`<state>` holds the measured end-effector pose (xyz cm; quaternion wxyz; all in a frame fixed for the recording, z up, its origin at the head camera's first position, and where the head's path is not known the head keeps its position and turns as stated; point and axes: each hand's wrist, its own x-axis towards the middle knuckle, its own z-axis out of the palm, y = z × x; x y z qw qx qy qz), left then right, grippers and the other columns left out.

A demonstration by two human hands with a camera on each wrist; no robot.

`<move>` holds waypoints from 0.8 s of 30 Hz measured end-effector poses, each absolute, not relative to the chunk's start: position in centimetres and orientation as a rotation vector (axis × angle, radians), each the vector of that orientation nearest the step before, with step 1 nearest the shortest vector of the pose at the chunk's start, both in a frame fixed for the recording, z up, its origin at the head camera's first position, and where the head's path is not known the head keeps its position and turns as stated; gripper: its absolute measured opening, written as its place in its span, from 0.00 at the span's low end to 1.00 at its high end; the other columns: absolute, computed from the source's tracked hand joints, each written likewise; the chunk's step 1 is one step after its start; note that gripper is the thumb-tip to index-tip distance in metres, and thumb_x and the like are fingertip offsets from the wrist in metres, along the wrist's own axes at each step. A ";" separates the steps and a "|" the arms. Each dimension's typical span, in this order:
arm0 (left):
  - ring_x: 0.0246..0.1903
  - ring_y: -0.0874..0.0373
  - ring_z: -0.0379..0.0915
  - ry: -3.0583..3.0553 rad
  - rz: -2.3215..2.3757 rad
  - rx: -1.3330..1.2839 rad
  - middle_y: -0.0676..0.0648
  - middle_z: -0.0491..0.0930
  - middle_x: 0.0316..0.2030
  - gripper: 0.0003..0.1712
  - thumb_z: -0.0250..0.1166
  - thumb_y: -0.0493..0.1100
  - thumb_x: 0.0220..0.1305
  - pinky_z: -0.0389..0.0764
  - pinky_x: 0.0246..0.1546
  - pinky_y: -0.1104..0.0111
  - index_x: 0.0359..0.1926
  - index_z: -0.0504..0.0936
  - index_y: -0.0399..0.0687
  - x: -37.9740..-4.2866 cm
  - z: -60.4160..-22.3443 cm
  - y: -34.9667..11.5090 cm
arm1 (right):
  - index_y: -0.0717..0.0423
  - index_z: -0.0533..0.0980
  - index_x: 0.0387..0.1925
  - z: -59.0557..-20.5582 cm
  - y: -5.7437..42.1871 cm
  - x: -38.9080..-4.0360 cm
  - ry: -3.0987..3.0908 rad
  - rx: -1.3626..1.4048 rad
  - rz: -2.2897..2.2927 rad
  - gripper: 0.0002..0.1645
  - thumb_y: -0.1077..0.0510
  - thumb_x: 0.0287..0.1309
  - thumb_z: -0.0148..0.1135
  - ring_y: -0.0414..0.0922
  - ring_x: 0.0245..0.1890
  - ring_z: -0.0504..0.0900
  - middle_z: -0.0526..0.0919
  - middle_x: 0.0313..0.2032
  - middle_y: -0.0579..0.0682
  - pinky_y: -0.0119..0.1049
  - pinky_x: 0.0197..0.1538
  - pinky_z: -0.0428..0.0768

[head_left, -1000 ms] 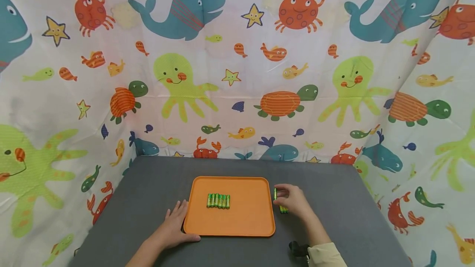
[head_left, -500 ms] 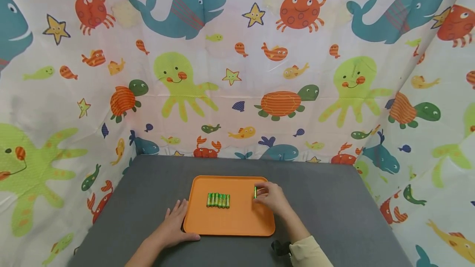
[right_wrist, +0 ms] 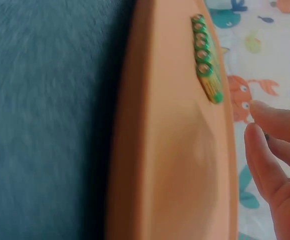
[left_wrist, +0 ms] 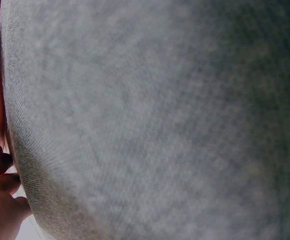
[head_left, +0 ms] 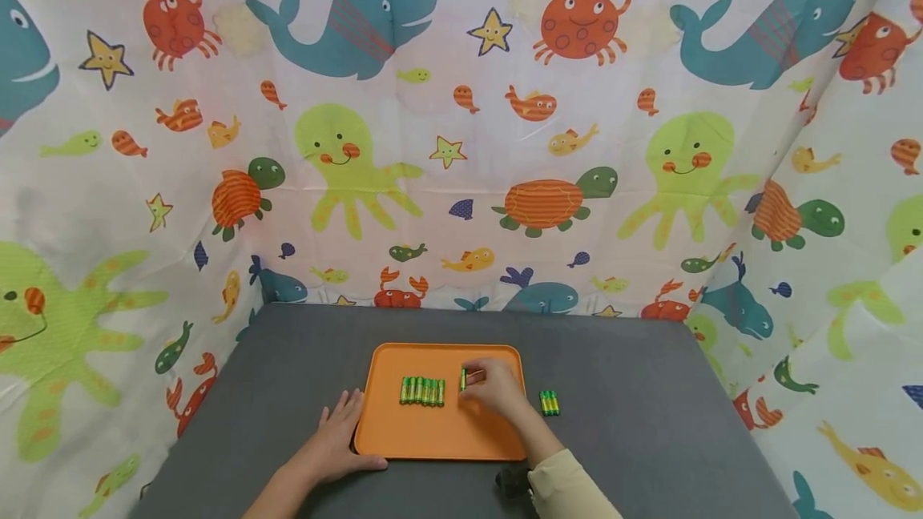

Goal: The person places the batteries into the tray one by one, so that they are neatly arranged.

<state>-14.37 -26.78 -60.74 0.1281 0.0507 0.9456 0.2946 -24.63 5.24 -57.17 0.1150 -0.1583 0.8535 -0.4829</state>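
Note:
An orange tray (head_left: 411,437) lies on the grey table. Several green-and-yellow batteries (head_left: 422,392) stand side by side in a row on its left half; the right wrist view shows the ends of the row (right_wrist: 203,52). Above the tray, just right of that row, my right hand (head_left: 499,389) pinches one more battery (head_left: 464,379) upright between thumb and fingers. In the right wrist view the fingers almost entirely hide it. My left hand (head_left: 333,440) rests at the tray's front left corner, fingers extended along the left side and thumb at the front edge.
A small group of batteries (head_left: 550,403) lies on the table just right of the tray. A black device (head_left: 513,480) is at the right wrist. Curtains (head_left: 447,207) printed with sea animals stand behind and on both sides of the table.
My right hand has carried a battery leftward from beside the tray to above it, near the row. The small group on the right is uncovered. My left hand has stayed at the tray corner.

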 end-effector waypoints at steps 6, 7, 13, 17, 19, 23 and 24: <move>0.79 0.37 0.33 2.756 0.852 0.159 0.35 0.46 0.79 0.78 0.73 0.77 0.43 0.37 0.72 0.33 0.80 0.46 0.36 -14.4 -61.0 -26.8 | 0.63 0.80 0.57 -58.3 3.8 -24.8 2.517 -0.461 -1.369 0.29 0.66 0.51 0.77 0.46 0.40 0.84 0.87 0.43 0.56 0.41 0.40 0.85; 0.79 0.37 0.33 2.755 0.852 0.158 0.35 0.46 0.79 0.78 0.73 0.77 0.43 0.37 0.72 0.33 0.80 0.46 0.36 -14.4 -60.9 -26.8 | 0.63 0.80 0.56 -58.4 3.5 -24.8 2.522 -0.460 -1.354 0.29 0.66 0.50 0.77 0.45 0.39 0.84 0.87 0.41 0.55 0.40 0.40 0.85; 0.79 0.36 0.33 2.761 0.862 0.166 0.34 0.46 0.79 0.77 0.73 0.76 0.44 0.37 0.72 0.33 0.80 0.46 0.36 -14.2 -61.0 -27.1 | 0.63 0.81 0.56 -59.0 2.4 -24.6 2.554 -0.433 -1.295 0.30 0.69 0.48 0.77 0.43 0.36 0.80 0.85 0.38 0.53 0.38 0.37 0.83; 0.79 0.36 0.33 2.757 0.869 0.170 0.34 0.46 0.79 0.77 0.74 0.76 0.44 0.37 0.72 0.32 0.79 0.47 0.35 -14.2 -60.9 -27.1 | 0.62 0.81 0.56 -59.2 2.1 -24.4 2.559 -0.422 -1.274 0.30 0.69 0.48 0.77 0.43 0.37 0.80 0.85 0.39 0.52 0.38 0.37 0.83; 0.79 0.36 0.33 2.753 0.868 0.166 0.34 0.46 0.79 0.77 0.74 0.76 0.43 0.37 0.72 0.32 0.79 0.47 0.35 -14.2 -60.9 -27.2 | 0.62 0.81 0.56 -59.2 1.9 -24.3 2.554 -0.421 -1.269 0.30 0.69 0.48 0.77 0.43 0.38 0.80 0.85 0.41 0.51 0.38 0.38 0.83; 0.79 0.36 0.34 2.752 0.858 0.162 0.34 0.46 0.79 0.77 0.74 0.76 0.43 0.37 0.71 0.32 0.80 0.46 0.36 -14.2 -61.0 -27.2 | 0.63 0.80 0.57 -59.3 1.8 -24.1 2.547 -0.433 -1.278 0.30 0.71 0.49 0.75 0.44 0.40 0.80 0.85 0.45 0.52 0.39 0.39 0.84; 0.79 0.36 0.33 2.750 0.858 0.162 0.34 0.46 0.79 0.78 0.74 0.76 0.43 0.37 0.71 0.32 0.80 0.46 0.36 -14.2 -61.0 -27.2 | 0.63 0.80 0.57 -59.2 1.8 -24.1 2.545 -0.434 -1.283 0.30 0.71 0.49 0.75 0.44 0.40 0.80 0.85 0.45 0.52 0.39 0.39 0.84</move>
